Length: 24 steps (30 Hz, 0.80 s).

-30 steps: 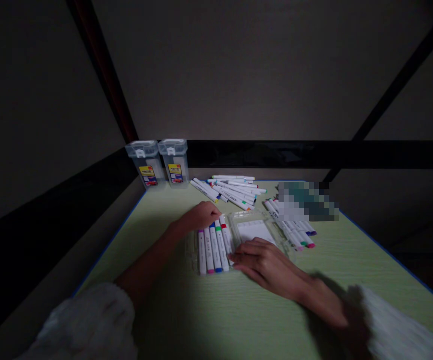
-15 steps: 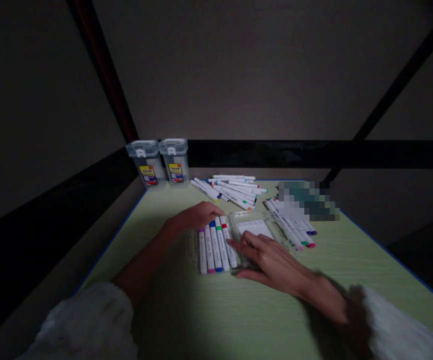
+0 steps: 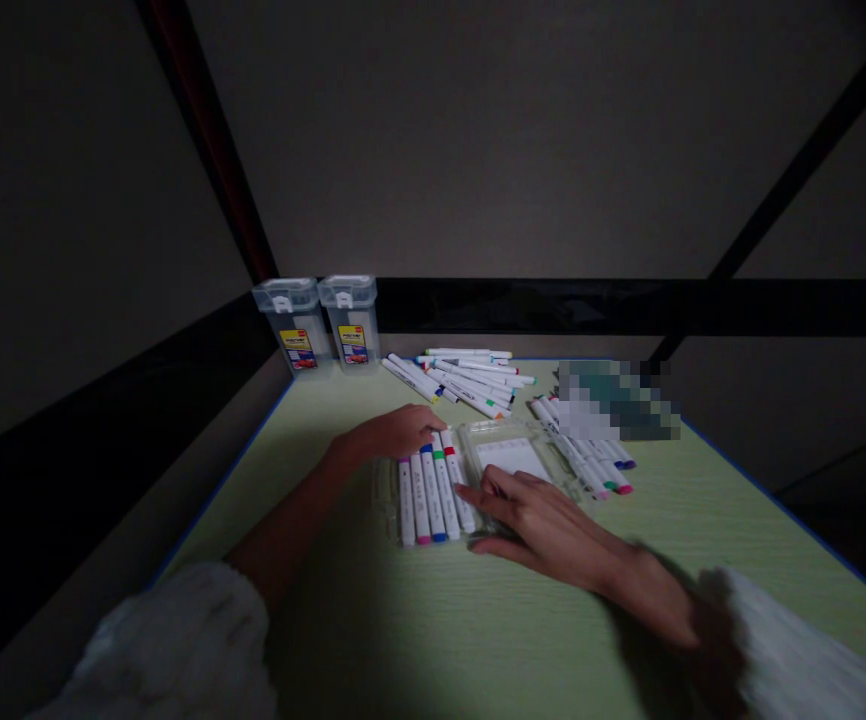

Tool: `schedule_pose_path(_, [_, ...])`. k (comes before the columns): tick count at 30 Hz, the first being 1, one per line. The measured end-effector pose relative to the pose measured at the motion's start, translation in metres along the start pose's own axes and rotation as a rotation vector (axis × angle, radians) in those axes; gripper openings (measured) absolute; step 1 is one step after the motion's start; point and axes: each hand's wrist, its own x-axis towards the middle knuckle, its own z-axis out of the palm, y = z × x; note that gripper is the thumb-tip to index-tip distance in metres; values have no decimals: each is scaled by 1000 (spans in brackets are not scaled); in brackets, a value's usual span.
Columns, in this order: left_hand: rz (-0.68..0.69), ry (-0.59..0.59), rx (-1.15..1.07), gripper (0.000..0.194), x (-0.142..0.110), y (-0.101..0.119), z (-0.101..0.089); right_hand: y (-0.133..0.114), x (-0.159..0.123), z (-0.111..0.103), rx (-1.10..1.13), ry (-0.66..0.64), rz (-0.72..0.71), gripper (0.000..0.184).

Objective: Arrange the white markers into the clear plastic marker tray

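A clear plastic marker case [image 3: 512,455] lies open on the green table, with several white markers [image 3: 433,495] lined up in its left half. My left hand [image 3: 395,433] rests on the far ends of those markers, fingers curled loosely over them. My right hand [image 3: 545,520] lies on the near edge of the case, fingers stretched out, a fingertip touching the rightmost marker. Neither hand grips anything.
Two grey lidded boxes [image 3: 324,322] stand at the table's far left corner. A loose pile of markers [image 3: 467,378] lies behind the case, another row [image 3: 590,460] to its right under a blurred patch. The table's blue edge [image 3: 778,505] runs along the right.
My right hand has turned a little and its fingers have slid up onto the case edge toward the rightmost marker. The left hand has hardly moved.
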Motion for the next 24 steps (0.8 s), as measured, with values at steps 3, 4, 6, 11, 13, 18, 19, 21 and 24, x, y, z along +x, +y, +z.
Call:
schedule_pose_path(3, [-14, -30, 47, 30, 0, 1, 0, 0, 0, 0, -5, -1, -12, 49])
schedule_pose_path(4, [-15, -28, 50, 30, 0, 1, 0, 0, 0, 0, -3, 1, -14, 48])
schedule_pose_path(6, [-20, -25, 49, 30, 0, 1, 1, 1, 0, 0, 8, 11, -19, 47])
schedule_pose_path(11, [-23, -5, 34, 29, 0, -2, 2, 2, 0, 2, 39, 24, -26, 47])
schedule_pose_path(13, [-27, -2, 36, 29, 1, -1, 2, 2, 0, 2, 42, 22, -25, 47])
schedule_pose_path(18, [-46, -16, 38, 30, 2, 1, 2, 1, 0, 1, 49, -6, -26, 45])
schedule_pose_path(19, [-44, -16, 36, 30, 2, 1, 2, 1, 0, 1, 52, -8, -25, 45])
schedule_pose_path(21, [-41, -2, 29, 31, 1, 0, 2, 1, 0, 1, 53, -9, -23, 44])
schedule_pose_path(24, [-52, 7, 12, 32, 1, 1, 2, 1, 0, 1, 55, -3, -26, 45])
